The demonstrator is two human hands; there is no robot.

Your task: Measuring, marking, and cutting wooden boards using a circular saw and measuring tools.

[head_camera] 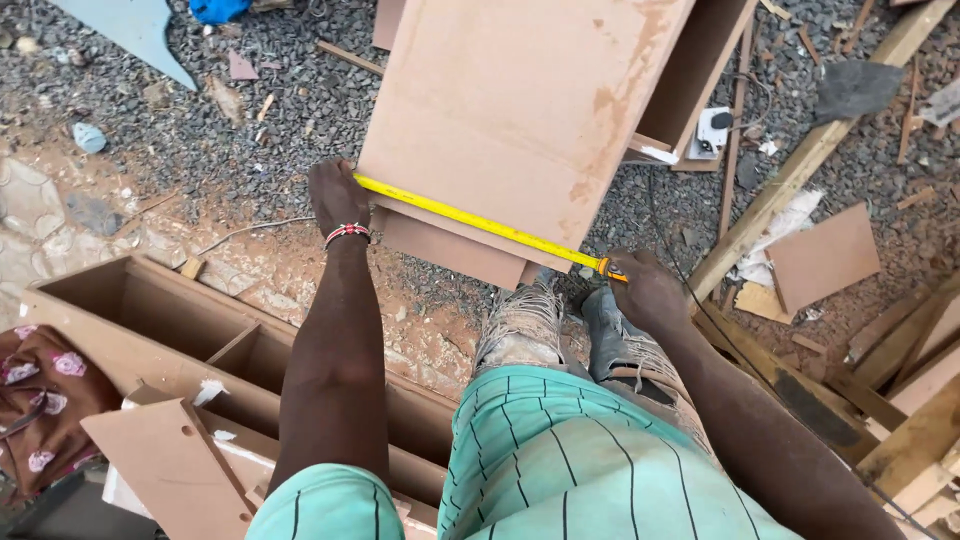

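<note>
Left hand [338, 197] at 9 o'clock pins yellow tape [480, 223] to brown board [510, 110]; right hand [648, 290] at 4 o'clock grips its case; slipping fingers risk tape recoil.

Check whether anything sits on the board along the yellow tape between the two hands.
Nothing visible does. The yellow tape runs unbroken along the near edge of the brown board, from the left hand at one corner to the right hand at the other. The board's face by the tape carries nothing but pale smears.
</note>
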